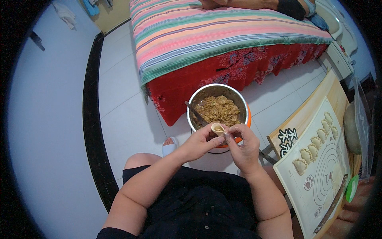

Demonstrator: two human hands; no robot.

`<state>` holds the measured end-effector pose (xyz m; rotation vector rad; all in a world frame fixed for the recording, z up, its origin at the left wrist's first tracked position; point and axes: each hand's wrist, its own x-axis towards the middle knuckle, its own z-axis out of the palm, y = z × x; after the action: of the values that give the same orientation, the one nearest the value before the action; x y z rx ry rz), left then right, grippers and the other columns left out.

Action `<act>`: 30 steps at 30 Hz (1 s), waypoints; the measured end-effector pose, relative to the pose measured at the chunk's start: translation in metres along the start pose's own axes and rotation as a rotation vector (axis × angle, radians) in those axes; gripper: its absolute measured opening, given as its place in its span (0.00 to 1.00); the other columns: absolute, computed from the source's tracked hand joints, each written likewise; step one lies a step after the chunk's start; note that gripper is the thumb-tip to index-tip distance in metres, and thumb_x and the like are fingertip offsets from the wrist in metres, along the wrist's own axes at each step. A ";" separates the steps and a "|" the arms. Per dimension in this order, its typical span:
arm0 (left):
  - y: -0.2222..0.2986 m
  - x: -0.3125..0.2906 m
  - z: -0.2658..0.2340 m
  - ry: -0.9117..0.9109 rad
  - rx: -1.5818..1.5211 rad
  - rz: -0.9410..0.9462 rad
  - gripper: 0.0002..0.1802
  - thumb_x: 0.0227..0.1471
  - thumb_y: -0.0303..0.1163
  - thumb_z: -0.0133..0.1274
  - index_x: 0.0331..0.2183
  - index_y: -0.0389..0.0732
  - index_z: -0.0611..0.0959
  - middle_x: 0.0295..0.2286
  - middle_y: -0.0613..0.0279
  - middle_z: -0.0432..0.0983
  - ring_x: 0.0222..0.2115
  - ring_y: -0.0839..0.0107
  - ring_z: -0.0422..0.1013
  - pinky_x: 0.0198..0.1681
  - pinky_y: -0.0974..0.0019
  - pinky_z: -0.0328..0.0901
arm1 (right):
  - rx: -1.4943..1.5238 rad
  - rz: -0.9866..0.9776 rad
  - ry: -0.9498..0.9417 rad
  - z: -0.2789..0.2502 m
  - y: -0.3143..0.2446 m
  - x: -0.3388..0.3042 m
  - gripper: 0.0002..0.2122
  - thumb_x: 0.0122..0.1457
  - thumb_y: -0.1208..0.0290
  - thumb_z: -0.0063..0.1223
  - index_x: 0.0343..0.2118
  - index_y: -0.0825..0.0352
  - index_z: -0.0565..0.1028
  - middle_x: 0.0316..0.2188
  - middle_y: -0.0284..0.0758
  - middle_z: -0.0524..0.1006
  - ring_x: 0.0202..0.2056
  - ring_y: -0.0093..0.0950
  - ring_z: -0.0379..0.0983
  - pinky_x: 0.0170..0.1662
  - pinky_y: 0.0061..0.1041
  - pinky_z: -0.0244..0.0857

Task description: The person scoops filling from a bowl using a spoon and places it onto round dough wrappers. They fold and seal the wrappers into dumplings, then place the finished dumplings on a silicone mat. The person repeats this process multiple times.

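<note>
Between both hands is a dumpling wrapper [217, 128], curled up around a bit of filling. My left hand [202, 140] pinches it from the left, with the thumb along its lower edge. From the other side my right hand [243, 144] grips the dough with thumb and fingers, and some flour shows on the skin. Just beyond the hands stands a metal pot [191, 95] of chopped brownish filling [221, 109]. A dark-handled spoon or spatula [195, 112] leans in it against the left rim.
At right, a wooden table [290, 109] carries a pale kneading mat [294, 191] with several folded dumplings [313, 150] in rows. A rolling pin [332, 205] and a green-rimmed item [352, 188] lie near its right edge. Ahead is a striped bed [223, 36] with a person's legs [254, 4] on it.
</note>
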<state>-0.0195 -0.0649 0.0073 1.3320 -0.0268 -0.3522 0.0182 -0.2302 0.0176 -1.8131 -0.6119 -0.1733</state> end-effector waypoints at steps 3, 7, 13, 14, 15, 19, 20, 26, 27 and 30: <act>-0.001 0.001 0.001 0.027 0.040 0.026 0.19 0.57 0.32 0.48 0.50 0.39 0.68 0.44 0.62 0.70 0.45 0.74 0.66 0.48 0.68 0.64 | -0.025 0.006 0.002 0.000 0.002 -0.001 0.13 0.46 0.82 0.59 0.37 0.68 0.73 0.31 0.41 0.77 0.31 0.34 0.77 0.34 0.27 0.71; -0.003 0.002 -0.002 0.074 0.230 0.066 0.19 0.57 0.33 0.47 0.50 0.39 0.69 0.43 0.61 0.71 0.44 0.75 0.67 0.47 0.68 0.64 | -0.161 -0.064 -0.016 -0.005 -0.006 0.007 0.15 0.46 0.80 0.59 0.39 0.66 0.75 0.35 0.39 0.77 0.36 0.34 0.76 0.38 0.27 0.71; -0.001 0.001 -0.001 0.043 0.342 0.054 0.21 0.56 0.28 0.46 0.52 0.38 0.68 0.42 0.57 0.72 0.43 0.70 0.69 0.47 0.67 0.64 | -0.087 -0.092 -0.130 -0.005 -0.002 0.007 0.10 0.45 0.79 0.59 0.34 0.66 0.78 0.35 0.36 0.77 0.37 0.34 0.75 0.39 0.27 0.70; -0.001 0.001 -0.001 0.039 0.371 0.071 0.21 0.56 0.28 0.47 0.52 0.38 0.67 0.43 0.58 0.71 0.44 0.71 0.68 0.47 0.67 0.64 | -0.099 -0.119 -0.133 -0.004 -0.002 0.007 0.09 0.46 0.79 0.58 0.33 0.67 0.78 0.35 0.36 0.78 0.36 0.34 0.75 0.39 0.27 0.70; -0.001 0.001 -0.001 0.037 0.401 0.088 0.21 0.56 0.27 0.47 0.52 0.38 0.67 0.44 0.58 0.71 0.45 0.72 0.67 0.48 0.68 0.63 | -0.107 -0.111 -0.148 -0.005 -0.001 0.007 0.09 0.46 0.79 0.58 0.33 0.67 0.78 0.35 0.36 0.77 0.35 0.34 0.75 0.38 0.28 0.70; -0.005 0.002 -0.002 0.029 0.457 0.104 0.21 0.57 0.28 0.47 0.52 0.37 0.67 0.46 0.59 0.70 0.45 0.74 0.66 0.48 0.68 0.63 | -0.147 -0.122 -0.163 -0.005 0.002 0.004 0.09 0.45 0.83 0.57 0.32 0.68 0.77 0.32 0.38 0.77 0.34 0.33 0.76 0.37 0.26 0.70; -0.003 0.001 -0.001 0.021 0.426 0.052 0.21 0.57 0.28 0.46 0.52 0.37 0.67 0.44 0.58 0.70 0.45 0.73 0.67 0.48 0.67 0.63 | -0.159 -0.135 -0.155 -0.005 0.002 0.003 0.09 0.45 0.84 0.56 0.32 0.69 0.77 0.32 0.39 0.77 0.33 0.33 0.76 0.36 0.25 0.70; 0.000 0.000 0.000 -0.019 0.315 -0.012 0.18 0.58 0.29 0.44 0.50 0.37 0.68 0.42 0.58 0.71 0.43 0.73 0.67 0.48 0.68 0.63 | -0.156 -0.136 -0.099 -0.004 -0.008 0.006 0.09 0.46 0.82 0.56 0.33 0.67 0.76 0.29 0.38 0.76 0.31 0.36 0.75 0.34 0.28 0.69; 0.000 0.000 0.001 -0.019 0.297 -0.005 0.18 0.58 0.29 0.44 0.50 0.37 0.68 0.42 0.58 0.71 0.43 0.73 0.67 0.48 0.68 0.63 | -0.138 -0.102 -0.082 -0.003 -0.008 0.005 0.09 0.46 0.82 0.56 0.33 0.68 0.75 0.29 0.38 0.76 0.31 0.36 0.75 0.34 0.28 0.69; 0.001 0.000 0.003 -0.015 0.215 -0.002 0.17 0.58 0.29 0.43 0.49 0.37 0.69 0.42 0.60 0.70 0.43 0.74 0.66 0.48 0.68 0.63 | -0.100 -0.032 -0.049 -0.002 -0.007 0.003 0.10 0.47 0.84 0.55 0.34 0.68 0.73 0.29 0.39 0.76 0.30 0.35 0.75 0.32 0.28 0.69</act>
<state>-0.0197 -0.0675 0.0086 1.5426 -0.0778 -0.3686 0.0173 -0.2293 0.0252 -1.9093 -0.6771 -0.1844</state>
